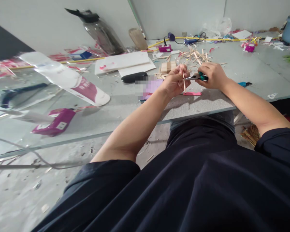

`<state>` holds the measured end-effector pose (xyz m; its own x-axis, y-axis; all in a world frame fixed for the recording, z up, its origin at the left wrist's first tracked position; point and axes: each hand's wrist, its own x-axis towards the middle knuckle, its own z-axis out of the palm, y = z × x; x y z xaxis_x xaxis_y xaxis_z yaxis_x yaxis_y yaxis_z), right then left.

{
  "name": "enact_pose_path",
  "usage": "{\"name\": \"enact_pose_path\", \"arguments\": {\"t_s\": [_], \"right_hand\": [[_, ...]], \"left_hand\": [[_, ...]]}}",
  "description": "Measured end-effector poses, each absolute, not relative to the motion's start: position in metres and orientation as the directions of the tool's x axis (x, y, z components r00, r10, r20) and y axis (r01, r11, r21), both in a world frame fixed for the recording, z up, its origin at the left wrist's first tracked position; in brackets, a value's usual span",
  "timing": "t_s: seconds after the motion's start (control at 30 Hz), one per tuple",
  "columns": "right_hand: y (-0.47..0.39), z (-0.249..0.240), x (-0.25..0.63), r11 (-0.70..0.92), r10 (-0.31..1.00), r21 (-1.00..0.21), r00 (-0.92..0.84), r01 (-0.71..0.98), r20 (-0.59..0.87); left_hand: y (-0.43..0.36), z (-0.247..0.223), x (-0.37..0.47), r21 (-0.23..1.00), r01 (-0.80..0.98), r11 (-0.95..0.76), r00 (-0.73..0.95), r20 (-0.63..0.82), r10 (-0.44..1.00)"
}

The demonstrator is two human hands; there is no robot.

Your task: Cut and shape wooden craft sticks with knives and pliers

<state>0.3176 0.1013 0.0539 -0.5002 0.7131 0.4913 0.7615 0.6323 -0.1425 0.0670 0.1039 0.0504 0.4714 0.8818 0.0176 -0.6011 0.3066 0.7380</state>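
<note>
Between the fingers of my left hand (175,81) is a thin wooden stick (184,85), held nearly upright above the table. My right hand (214,75) is closed around the green and black handles of a pair of pliers (192,77). The jaws of the pliers reach left to the stick, close by my left fingertips; whether they grip it I cannot tell. Just below the stick, a flat pink strip (192,93) lies on the table. A phone with a purple screen (152,87) lies beside my left wrist, partly hidden by it.
Loose wooden sticks (197,56) are piled behind my hands. A black case (134,77), white boards (125,62), a bottle (103,35) and a white tube (72,80) stand or lie to the left. A blue cutter (244,84) lies right, near the table's front edge (198,114).
</note>
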Motion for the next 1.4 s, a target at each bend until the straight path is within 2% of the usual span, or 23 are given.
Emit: {"name": "enact_pose_path", "arguments": {"t_s": [0.13,0.23,0.37,0.5,0.77,1.03,1.2,1.3,1.4], "right_hand": [[0.1,0.055,0.318,0.602,0.71,-0.049,-0.507,0.797,0.489],[0.1,0.056,0.322,0.565,0.694,0.017,-0.486,0.825,0.531],[0.101,0.059,0.332,0.495,0.677,0.064,-0.431,0.867,0.597],[0.103,0.057,0.336,0.508,0.641,0.075,-0.435,0.858,0.632],[0.104,0.053,0.329,0.602,0.65,-0.031,-0.468,0.798,0.598],[0.117,0.048,0.333,0.591,0.709,-0.378,-0.235,0.713,0.665],[0.119,0.05,0.328,0.576,0.775,-0.565,-0.174,0.591,0.608],[0.12,0.049,0.326,0.5,0.823,-0.552,-0.167,0.668,0.543],[0.121,0.048,0.327,0.403,0.879,-0.449,-0.2,0.798,0.434]], "left_hand": [[0.106,0.05,0.067,0.729,-0.609,0.312,0.473,0.018,0.881],[0.105,0.05,0.067,0.776,-0.55,0.309,0.512,0.021,0.859],[0.107,0.05,0.067,0.828,-0.514,0.222,0.521,0.097,0.848],[0.112,0.048,0.066,0.836,-0.535,0.122,0.481,0.183,0.857],[0.116,0.045,0.065,0.85,-0.526,-0.005,0.43,0.271,0.861],[0.118,0.045,0.065,0.881,-0.468,-0.063,0.338,0.244,0.909],[0.122,0.045,0.064,0.885,-0.457,-0.09,0.264,0.232,0.936],[0.128,0.041,0.063,0.888,-0.448,-0.108,0.26,0.245,0.934],[0.133,0.037,0.062,0.889,-0.441,-0.121,0.265,0.258,0.929]]}}
